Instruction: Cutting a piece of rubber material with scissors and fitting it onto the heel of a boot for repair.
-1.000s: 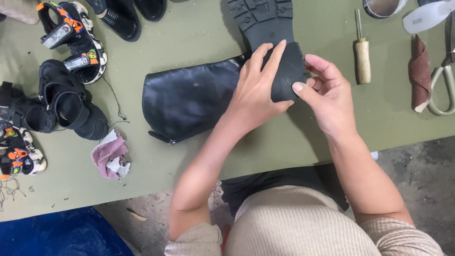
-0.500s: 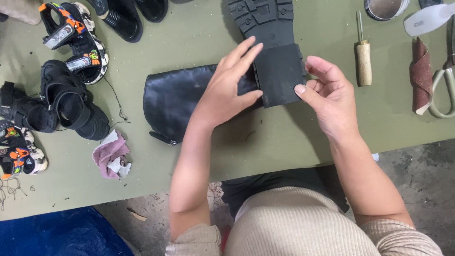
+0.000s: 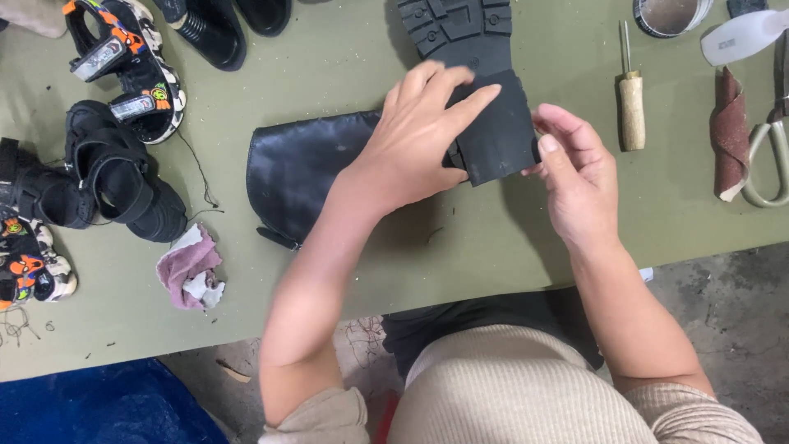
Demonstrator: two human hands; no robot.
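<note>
Compared with half a second earlier, the left hand (image 3: 415, 136) lies a little further across the boot (image 3: 386, 123), its fingers now spread flat over the junction of shaft and heel rather than only over the shaft; a second earlier these fingers were curled over the heel block; the right hand (image 3: 575, 177) has kept its place at the heel's right edge; the boot has not shifted on the table (image 3: 345, 49).

Grip: the left hand is open, palm down, fingers extended and slightly apart, pressing on the black boot, with fingertips reaching the heel (image 3: 497, 123); it encloses nothing; the right hand is loosely curled, thumb and fingertips brought close together against the lower right corner of the heel; whether they pinch that edge or merely touch it cannot be told.

Position: the boot lies on its side at the table's centre, shaft pointing left, treaded sole (image 3: 452, 29) towards the far edge, heel block nearest the right hand.

Surroundings: a wooden-handled awl (image 3: 631, 111) just right of the right hand; a sandpaper roll (image 3: 727, 136) and scissors (image 3: 768, 160) further right; sandals (image 3: 123, 62) at the left; a pink rag (image 3: 189, 267) near the front edge.
</note>
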